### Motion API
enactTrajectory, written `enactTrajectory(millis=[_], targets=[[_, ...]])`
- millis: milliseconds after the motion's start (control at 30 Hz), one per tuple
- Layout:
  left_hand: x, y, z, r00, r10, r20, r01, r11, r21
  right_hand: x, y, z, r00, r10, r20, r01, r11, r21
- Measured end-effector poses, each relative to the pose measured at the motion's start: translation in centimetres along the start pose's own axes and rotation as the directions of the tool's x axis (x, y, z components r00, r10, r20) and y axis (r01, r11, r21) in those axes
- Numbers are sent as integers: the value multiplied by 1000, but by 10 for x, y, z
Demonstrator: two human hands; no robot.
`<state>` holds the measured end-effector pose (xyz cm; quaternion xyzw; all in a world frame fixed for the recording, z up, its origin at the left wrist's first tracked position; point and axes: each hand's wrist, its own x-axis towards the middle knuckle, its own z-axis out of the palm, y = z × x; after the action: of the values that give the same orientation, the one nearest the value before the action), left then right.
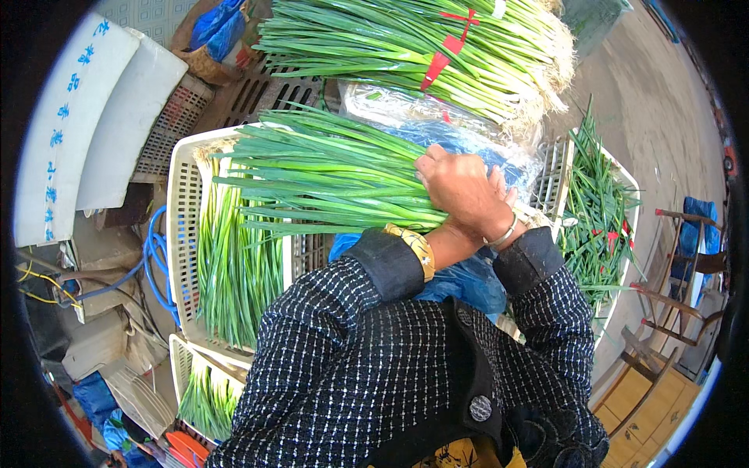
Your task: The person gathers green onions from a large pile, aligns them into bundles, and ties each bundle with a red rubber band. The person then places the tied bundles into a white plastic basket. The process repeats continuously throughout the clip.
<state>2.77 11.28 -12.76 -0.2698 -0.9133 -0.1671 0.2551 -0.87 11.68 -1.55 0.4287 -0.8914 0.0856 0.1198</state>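
A bunch of green onions (333,175) lies crosswise before me, its leaves fanned to the left. My right hand (459,181), a bracelet at its wrist, is closed over the bunch near the root end. My left hand (502,184) crosses beneath it around the same bunch; mostly only its fingertips show at the right, and its palm is hidden. Clear plastic and blue plastic (468,284) lie under and beside the bunch. Beyond is a large pile of green onions (421,41) with pale roots to the right and red ties (445,55).
At left stands a cream crate (186,245) of upright-packed onions, with a smaller crate (181,362) below. Loose leaves (597,228) fill a crate at right. Foam boxes (76,117) bearing writing and a blue hose (155,251) are at far left; metal-framed chairs (673,298) stand far right.
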Motion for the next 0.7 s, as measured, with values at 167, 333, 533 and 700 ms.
enactTrajectory(millis=[167, 333, 533, 700], targets=[[-5, 4, 15, 998, -57, -11, 57, 994, 93, -1, -8, -13, 989, 119, 92, -113, 992, -64], [-3, 3, -8, 999, -33, -29, 32, 999, -32, -7, 25, 15, 947, 314, 76, -294, 741, 604], [5, -6, -33, 997, -49, 63, 73, 880, -469, -6, 38, 6, 846, 326, 422, -489, 160, 857], [-6, -2, -12, 999, 5, 54, 9, 970, -244, -3, 36, 7, 960, 201, 193, -278, 650, 708]])
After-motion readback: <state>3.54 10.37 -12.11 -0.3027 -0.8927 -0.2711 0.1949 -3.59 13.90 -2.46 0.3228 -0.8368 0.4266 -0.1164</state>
